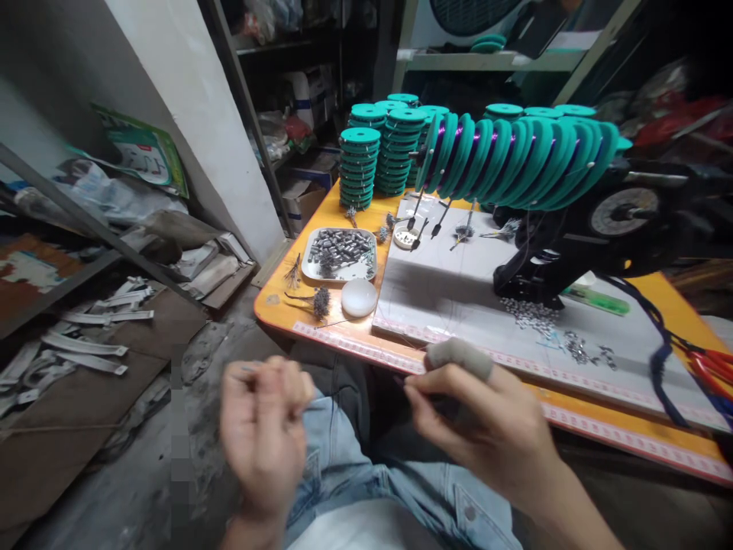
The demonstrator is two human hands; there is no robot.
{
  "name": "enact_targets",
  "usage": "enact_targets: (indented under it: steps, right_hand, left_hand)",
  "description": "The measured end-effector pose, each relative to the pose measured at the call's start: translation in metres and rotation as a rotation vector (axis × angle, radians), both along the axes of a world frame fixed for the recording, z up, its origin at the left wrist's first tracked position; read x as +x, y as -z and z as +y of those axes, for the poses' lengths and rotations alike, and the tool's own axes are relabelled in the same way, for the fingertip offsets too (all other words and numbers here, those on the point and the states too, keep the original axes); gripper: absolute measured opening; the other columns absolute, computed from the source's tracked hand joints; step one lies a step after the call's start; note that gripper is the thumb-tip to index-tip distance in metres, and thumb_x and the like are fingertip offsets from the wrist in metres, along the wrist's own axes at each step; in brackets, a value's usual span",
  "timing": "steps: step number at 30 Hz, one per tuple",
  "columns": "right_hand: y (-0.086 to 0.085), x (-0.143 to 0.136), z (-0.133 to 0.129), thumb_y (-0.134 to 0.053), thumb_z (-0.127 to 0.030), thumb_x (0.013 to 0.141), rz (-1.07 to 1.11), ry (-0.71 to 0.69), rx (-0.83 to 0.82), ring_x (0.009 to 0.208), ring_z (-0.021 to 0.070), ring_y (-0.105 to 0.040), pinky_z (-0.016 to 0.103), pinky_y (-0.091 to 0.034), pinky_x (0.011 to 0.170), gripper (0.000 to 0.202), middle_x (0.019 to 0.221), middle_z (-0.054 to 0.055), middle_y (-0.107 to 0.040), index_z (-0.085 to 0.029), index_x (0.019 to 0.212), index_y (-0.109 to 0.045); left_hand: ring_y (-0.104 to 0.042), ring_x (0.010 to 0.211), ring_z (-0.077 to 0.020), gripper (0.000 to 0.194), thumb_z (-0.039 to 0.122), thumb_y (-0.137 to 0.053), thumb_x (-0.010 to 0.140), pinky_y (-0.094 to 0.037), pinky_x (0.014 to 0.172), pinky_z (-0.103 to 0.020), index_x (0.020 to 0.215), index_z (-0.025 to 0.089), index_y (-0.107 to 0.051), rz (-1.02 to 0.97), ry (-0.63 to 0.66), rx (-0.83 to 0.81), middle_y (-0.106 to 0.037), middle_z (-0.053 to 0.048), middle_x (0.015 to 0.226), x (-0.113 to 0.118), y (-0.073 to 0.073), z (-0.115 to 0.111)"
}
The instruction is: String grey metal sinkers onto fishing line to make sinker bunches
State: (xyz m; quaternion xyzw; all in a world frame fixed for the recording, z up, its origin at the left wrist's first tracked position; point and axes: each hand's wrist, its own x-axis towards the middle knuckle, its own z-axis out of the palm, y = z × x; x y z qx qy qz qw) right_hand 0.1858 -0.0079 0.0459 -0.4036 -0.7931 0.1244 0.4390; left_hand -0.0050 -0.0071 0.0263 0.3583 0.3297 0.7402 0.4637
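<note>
My left hand (264, 431) is closed with its fingers curled in, above my lap at the front left. A thin bluish sliver shows at its fingertips, too small to name. In front of the table's near edge, my right hand (486, 428) makes a pinch with thumb and forefinger. A grey finger cover (460, 357) sits on one of its fingers. A tiny dark bit shows at the right fingertips, and I cannot make out what it is. Nearest on the table are a round white dish (359, 297) and a dark bristly bundle (321, 304).
A white tray (306, 269) of small grey cylinders lies on the yellow table (275, 294). Stacked teal spools (360, 164) stand behind it. A row of teal spools (515, 160) with purple line hangs on a black machine (530, 263). Red-handled pliers (710, 367) lie far right.
</note>
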Motion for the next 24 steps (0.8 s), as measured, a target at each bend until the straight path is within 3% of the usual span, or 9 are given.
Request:
enact_targets:
  steps: [2,5,7,9,11,13,16,19,24]
  right_hand:
    - [-0.001,0.004,0.000,-0.062,-0.005,0.093,-0.023,0.029,0.019,0.077,0.0112,-0.059,0.021,-0.049,0.066,0.015,0.091,0.003,-0.058,-0.019,0.098,-0.063]
    - [0.000,0.006,-0.001,-0.061,-0.005,0.095,-0.046,0.000,0.035,0.086,0.0135,-0.061,0.022,-0.050,0.072,0.018,0.099,0.005,-0.059,-0.019,0.107,-0.064]
    - [0.002,0.004,-0.002,-0.059,-0.003,0.096,-0.042,-0.017,0.035,0.087,0.0137,-0.060,0.022,-0.050,0.072,0.021,0.100,0.005,-0.058,-0.018,0.108,-0.064]
    - [0.005,0.002,-0.004,-0.057,0.000,0.095,-0.030,-0.031,0.046,0.088,0.0135,-0.059,0.022,-0.050,0.074,0.024,0.100,0.006,-0.057,-0.017,0.110,-0.065]
    - [0.008,0.000,-0.004,-0.056,0.002,0.095,-0.015,-0.040,0.081,0.090,0.0139,-0.058,0.022,-0.051,0.077,0.026,0.101,0.007,-0.056,-0.015,0.112,-0.066]
    - [0.009,-0.001,-0.004,-0.055,0.002,0.094,-0.009,-0.045,0.110,0.090,0.0149,-0.056,0.023,-0.051,0.076,0.027,0.101,0.008,-0.056,-0.013,0.114,-0.066]
    - [0.008,-0.002,-0.004,-0.054,0.001,0.095,-0.017,-0.047,0.130,0.086,0.0166,-0.055,0.025,-0.051,0.070,0.029,0.098,0.009,-0.057,-0.014,0.118,-0.065]
    - [0.007,-0.004,-0.005,-0.053,0.000,0.096,-0.038,-0.029,0.138,0.085,0.0181,-0.056,0.026,-0.051,0.068,0.028,0.096,0.009,-0.059,-0.016,0.115,-0.065]
    - [0.009,-0.005,-0.002,-0.052,-0.001,0.093,-0.005,-0.132,0.145,0.081,0.0185,-0.056,0.031,-0.052,0.068,0.029,0.092,0.008,-0.059,-0.018,0.114,-0.064]
  left_hand:
    - [-0.034,0.052,-0.0090,0.024,0.020,-0.054,0.100,-0.035,0.051,-0.022,0.077,0.020,-0.048,0.034,-0.012,-0.001,-0.036,0.007,0.059,-0.007,0.000,0.002]
    - [-0.050,0.065,-0.0098,0.017,0.020,-0.056,0.100,-0.042,0.059,-0.024,0.083,0.020,-0.052,0.171,0.162,-0.071,-0.062,-0.001,0.085,-0.009,0.004,-0.001]
    - [-0.055,0.070,-0.0100,0.014,0.021,-0.054,0.101,-0.042,0.061,-0.024,0.087,0.020,-0.053,0.199,0.282,-0.099,-0.067,-0.004,0.100,-0.006,0.008,-0.004]
    - [-0.054,0.069,-0.0107,0.016,0.022,-0.052,0.102,-0.039,0.059,-0.024,0.086,0.021,-0.051,0.149,0.409,-0.097,-0.064,-0.002,0.086,-0.001,0.010,-0.006]
    - [-0.047,0.061,-0.0097,0.020,0.027,-0.050,0.103,-0.036,0.057,-0.024,0.084,0.020,-0.048,0.076,0.563,-0.136,-0.050,0.003,0.069,0.003,0.012,-0.006]
    - [-0.038,0.058,-0.0086,0.018,0.033,-0.053,0.102,-0.032,0.054,-0.023,0.090,0.019,-0.054,0.063,0.681,-0.214,-0.040,0.005,0.067,0.007,0.014,-0.007]
    - [-0.033,0.060,-0.0089,0.019,0.036,-0.062,0.097,-0.030,0.055,-0.023,0.098,0.017,-0.062,0.164,0.662,-0.279,-0.041,0.004,0.072,0.010,0.016,-0.006]
    - [-0.036,0.064,-0.0106,0.021,0.033,-0.065,0.094,-0.031,0.058,-0.025,0.082,0.016,-0.060,0.188,0.598,-0.248,-0.044,0.002,0.072,0.012,0.012,-0.003]
    - [-0.029,0.055,-0.0088,0.027,0.032,-0.074,0.082,-0.022,0.052,-0.024,0.071,0.017,-0.055,-0.099,0.864,-0.278,-0.038,0.004,0.062,0.013,-0.003,-0.002]
